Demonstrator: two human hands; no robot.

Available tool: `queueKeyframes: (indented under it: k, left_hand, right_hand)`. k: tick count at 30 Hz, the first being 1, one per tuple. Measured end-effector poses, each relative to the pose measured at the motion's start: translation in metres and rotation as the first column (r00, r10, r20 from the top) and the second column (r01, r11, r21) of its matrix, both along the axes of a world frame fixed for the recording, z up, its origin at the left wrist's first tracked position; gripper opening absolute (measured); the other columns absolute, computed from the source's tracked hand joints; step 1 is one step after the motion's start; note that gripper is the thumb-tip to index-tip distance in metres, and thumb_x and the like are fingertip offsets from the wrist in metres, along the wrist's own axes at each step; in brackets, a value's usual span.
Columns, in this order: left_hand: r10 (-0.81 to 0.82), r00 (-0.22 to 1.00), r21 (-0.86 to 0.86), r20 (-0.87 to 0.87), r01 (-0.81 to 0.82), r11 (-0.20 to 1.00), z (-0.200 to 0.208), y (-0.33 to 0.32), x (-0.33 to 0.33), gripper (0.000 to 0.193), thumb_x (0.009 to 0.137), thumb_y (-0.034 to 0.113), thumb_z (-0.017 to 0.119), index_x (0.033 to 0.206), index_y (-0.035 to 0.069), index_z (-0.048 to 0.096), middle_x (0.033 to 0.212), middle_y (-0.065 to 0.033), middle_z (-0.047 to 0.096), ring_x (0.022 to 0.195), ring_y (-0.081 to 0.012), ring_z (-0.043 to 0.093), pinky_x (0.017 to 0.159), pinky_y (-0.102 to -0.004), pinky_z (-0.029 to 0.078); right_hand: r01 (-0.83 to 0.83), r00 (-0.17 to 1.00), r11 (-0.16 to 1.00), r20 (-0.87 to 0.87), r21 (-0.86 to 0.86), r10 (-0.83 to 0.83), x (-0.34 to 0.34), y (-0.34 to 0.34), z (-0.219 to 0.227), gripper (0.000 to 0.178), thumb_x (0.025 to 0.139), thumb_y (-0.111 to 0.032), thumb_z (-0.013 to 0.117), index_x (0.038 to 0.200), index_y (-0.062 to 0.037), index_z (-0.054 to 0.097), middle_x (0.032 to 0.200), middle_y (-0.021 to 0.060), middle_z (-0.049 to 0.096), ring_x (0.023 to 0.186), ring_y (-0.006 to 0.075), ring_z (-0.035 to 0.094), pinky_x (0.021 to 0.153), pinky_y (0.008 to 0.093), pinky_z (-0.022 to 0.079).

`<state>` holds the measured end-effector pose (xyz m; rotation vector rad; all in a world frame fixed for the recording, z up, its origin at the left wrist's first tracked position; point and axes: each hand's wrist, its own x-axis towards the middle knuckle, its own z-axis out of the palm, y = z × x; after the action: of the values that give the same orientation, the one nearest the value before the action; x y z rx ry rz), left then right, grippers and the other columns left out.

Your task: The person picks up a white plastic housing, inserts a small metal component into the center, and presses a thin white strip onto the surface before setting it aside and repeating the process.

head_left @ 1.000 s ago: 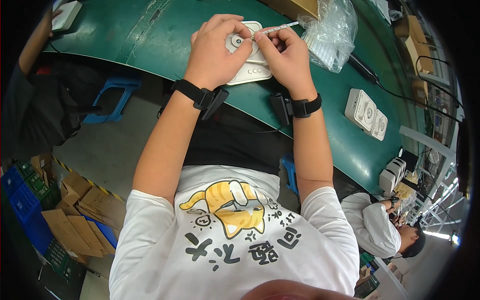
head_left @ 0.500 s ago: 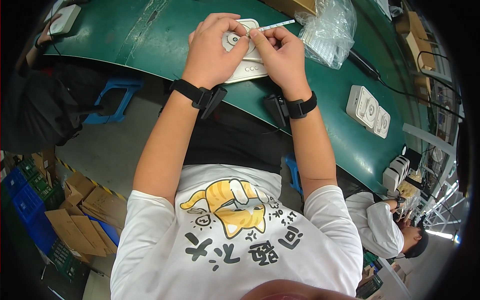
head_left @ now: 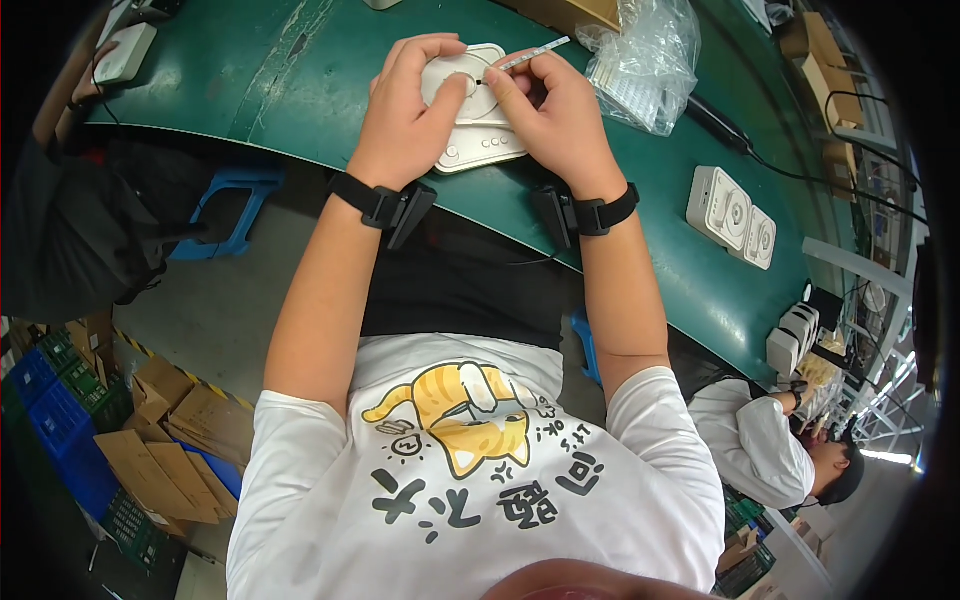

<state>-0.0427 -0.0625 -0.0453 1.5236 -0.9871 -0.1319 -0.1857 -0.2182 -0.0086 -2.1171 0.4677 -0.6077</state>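
Note:
A white device (head_left: pixel 482 150) with rounded corners, a large ring on its upper part and small round details on its lower part lies on the bench's near side. My left hand (head_left: pixel 408 115) grips its left side, fingers curled along the far edge and thumb pressed on the face near the ring's middle. Between thumb and fingers, my right hand (head_left: pixel 555 115) pinches a narrow white strip (head_left: pixel 540 52) with small marks along it. The strip points up and right. A small dark spot shows by my right thumb tip; what it is I cannot tell.
Clear plastic bags (head_left: pixel 645 75) lie beyond my right hand, beside a cardboard box (head_left: pixel 570 12). A black cabled tool (head_left: pixel 718 122) and another white device (head_left: pixel 735 215) are on the right of the green bench (head_left: pixel 290 110). Co-workers sit left and right.
My left fingers have drawn back from my right fingertips, and the left thumb has come down on the device. The strip has shifted slightly left. More of the ring shows now.

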Motion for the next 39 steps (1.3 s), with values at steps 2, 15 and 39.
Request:
queueKeyframes:
  k: [2,15,39]
  left_hand:
    - [-0.018,0.999,-0.027,-0.03,0.017,0.999,-0.001,0.001,0.001,0.027,0.108,0.014,0.071,0.133,0.003,0.072,0.143,-0.0149,0.077,0.131,-0.0411,0.073,0.114,-0.0505,0.056]
    - [-0.022,0.999,-0.023,-0.044,0.021,1.0,-0.001,0.001,0.001,0.027,0.111,0.007,0.057,0.132,-0.002,0.071,0.135,-0.0213,0.077,0.124,-0.044,0.075,0.11,-0.0513,0.058]
    - [-0.009,0.997,-0.066,-0.079,0.003,0.998,-0.001,0.0,-0.002,0.027,0.11,0.006,0.056,0.13,-0.004,0.071,0.131,-0.0222,0.079,0.119,-0.0434,0.078,0.106,-0.0507,0.061]
  right_hand:
    - [-0.001,0.999,0.998,-0.037,-0.064,-0.002,0.0,0.0,0.003,0.026,0.109,-0.025,0.089,0.113,-0.0008,0.084,0.09,-0.0025,0.069,0.08,0.007,0.059,0.072,0.0267,0.051]
    - [-0.297,0.949,0.932,-0.17,-0.207,0.265,0.001,-0.027,0.033,0.018,0.112,-0.017,0.082,0.119,-0.0004,0.082,0.104,0.0082,0.074,0.087,0.0195,0.07,0.081,0.0329,0.057]
    - [-0.594,0.804,0.676,-0.302,-0.435,0.512,0.026,-0.049,0.052,0.013,0.11,-0.009,0.082,0.117,-0.0003,0.077,0.106,0.0131,0.075,0.093,0.0299,0.078,0.085,0.0386,0.065]
